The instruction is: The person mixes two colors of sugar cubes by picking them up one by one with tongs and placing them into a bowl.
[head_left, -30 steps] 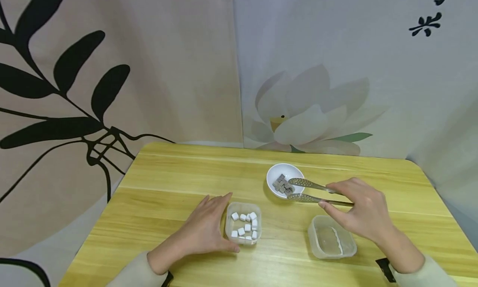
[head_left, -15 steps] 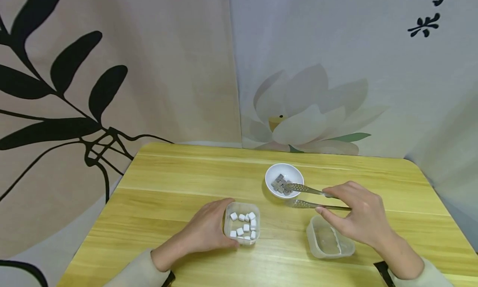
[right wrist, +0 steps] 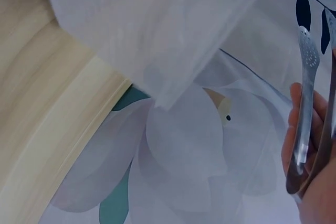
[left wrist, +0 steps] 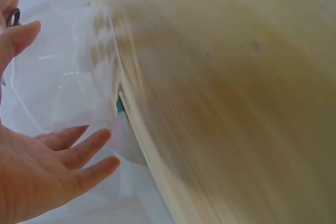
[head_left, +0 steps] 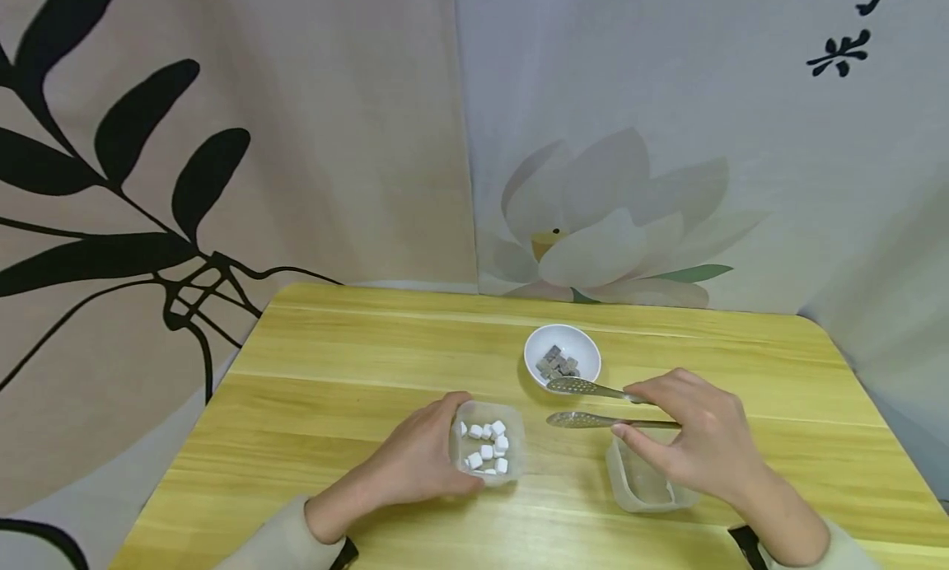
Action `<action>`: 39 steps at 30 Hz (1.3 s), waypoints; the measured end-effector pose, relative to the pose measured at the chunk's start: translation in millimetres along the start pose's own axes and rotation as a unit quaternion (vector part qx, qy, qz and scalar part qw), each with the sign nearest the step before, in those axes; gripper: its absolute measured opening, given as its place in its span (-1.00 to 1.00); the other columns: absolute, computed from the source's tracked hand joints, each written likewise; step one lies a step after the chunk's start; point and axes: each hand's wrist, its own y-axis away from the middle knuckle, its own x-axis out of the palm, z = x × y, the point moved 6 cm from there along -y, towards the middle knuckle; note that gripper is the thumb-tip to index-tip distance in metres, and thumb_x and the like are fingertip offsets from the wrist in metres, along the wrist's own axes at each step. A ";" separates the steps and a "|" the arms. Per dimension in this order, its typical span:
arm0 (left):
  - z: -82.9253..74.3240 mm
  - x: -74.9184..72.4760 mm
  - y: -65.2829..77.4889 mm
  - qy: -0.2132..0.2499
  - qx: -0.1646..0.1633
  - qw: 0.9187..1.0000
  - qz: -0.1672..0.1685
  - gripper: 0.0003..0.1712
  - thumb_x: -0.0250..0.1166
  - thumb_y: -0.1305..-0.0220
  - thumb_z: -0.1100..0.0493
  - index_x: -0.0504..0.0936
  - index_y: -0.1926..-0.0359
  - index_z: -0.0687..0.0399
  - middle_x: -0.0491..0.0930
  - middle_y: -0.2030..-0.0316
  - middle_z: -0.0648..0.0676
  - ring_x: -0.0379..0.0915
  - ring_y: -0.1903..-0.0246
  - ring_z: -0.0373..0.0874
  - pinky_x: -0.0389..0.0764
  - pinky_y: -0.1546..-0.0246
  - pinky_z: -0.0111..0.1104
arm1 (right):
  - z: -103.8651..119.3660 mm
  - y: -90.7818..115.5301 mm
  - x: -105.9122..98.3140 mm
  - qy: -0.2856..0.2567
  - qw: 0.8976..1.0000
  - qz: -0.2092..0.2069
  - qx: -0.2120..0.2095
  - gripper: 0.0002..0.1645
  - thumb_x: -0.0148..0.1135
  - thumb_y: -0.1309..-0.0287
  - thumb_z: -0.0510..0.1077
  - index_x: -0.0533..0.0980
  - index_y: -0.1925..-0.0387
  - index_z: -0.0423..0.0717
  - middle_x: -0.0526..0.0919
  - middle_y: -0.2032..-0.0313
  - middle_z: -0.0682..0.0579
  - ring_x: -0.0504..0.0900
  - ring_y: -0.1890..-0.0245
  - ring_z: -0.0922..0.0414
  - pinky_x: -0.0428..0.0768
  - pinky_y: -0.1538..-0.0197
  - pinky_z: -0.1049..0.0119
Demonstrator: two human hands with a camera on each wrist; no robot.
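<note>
Printed fabric backdrop (head_left: 363, 142) behind everything, dark leaves on the left, pale flower on the right. Wood-grain worktop (head_left: 356, 339) in front of it. Left hand (head_left: 415, 459): fingers curved moderately wide round a clear container (head_left: 516, 442), its near left side sitting between thumb and fingers, thumb at the front corner, index finger at the back one; left wrist view also has the container spanning that gap. Cannot tell if its base is off the worktop. Right hand (head_left: 704, 430): thumb and fingers pinch the metal tongs (head_left: 593, 388), one arm each side, tips pointing left and spread apart, nothing between them. Second clear container (head_left: 619, 478) on the worktop, below that hand in view and partly covered by it. White bowl (head_left: 586, 348) farther back, between the hands; upper tong tip overlaps its near rim, contact unclear. Grey cubes (head_left: 554, 362) piled in the bowl. Smaller-looking white cubes (head_left: 486, 452) scattered inside the left-held container, clear of the fingers.
</note>
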 end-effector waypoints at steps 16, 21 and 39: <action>-13.0 8.0 -6.5 0.047 0.015 0.999 0.018 0.25 0.66 0.09 -0.06 0.20 -0.56 0.17 0.39 -0.39 0.09 0.41 -0.29 0.00 0.47 -0.32 0.02 | 10.0 0.3 9.0 0.000 1.000 0.010 -0.009 -0.39 0.15 -0.36 0.42 0.75 0.29 0.03 0.77 0.40 0.18 0.68 0.42 0.17 0.58 0.53 0.31; -16.0 7.4 -5.3 0.046 0.020 0.998 0.028 0.27 0.66 0.11 0.09 0.17 -0.59 0.16 0.32 -0.46 0.12 0.31 -0.40 0.07 0.39 -0.39 0.05 | 10.6 -0.3 13.2 0.009 1.000 0.024 -0.011 -0.36 0.10 -0.38 0.45 0.75 0.29 0.05 0.77 0.38 0.22 0.68 0.40 0.19 0.57 0.54 0.33; -17.6 8.5 0.9 0.026 0.023 0.997 0.063 0.27 0.46 0.08 0.45 0.03 -0.65 0.13 0.19 -0.52 0.12 0.22 -0.45 0.04 0.56 -0.26 -0.14 | 31.4 -8.7 40.8 0.070 0.990 0.088 -0.082 -0.62 0.47 -0.03 0.14 0.72 0.32 -0.10 0.74 0.40 0.12 0.60 0.43 0.18 0.58 0.52 0.33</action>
